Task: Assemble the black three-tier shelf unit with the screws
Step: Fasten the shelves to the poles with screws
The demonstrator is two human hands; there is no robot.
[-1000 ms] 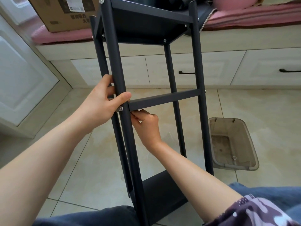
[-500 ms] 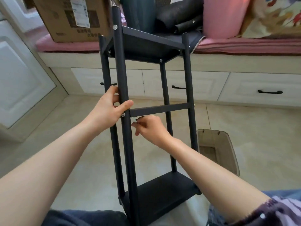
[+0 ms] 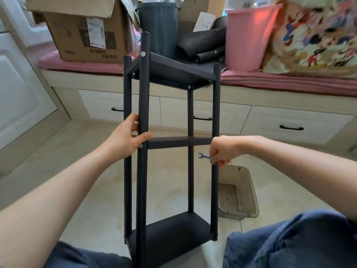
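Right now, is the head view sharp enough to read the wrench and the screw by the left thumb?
Head view: centre fairly sharp, the small wrench in the right hand and the screw below the left hand readable; edges smeared, the cartoon pillow blurred; wide-angle bowing; soft daylight, no harsh glare.

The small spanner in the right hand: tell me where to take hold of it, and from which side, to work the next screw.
Hold the spanner by its flat handle end, where the right hand already pinches it. Its open jaw points left, free of the fingers, so the grip should probably come from the right, leaving that jaw clear to slip onto a screw. The left hand steadies the front post.
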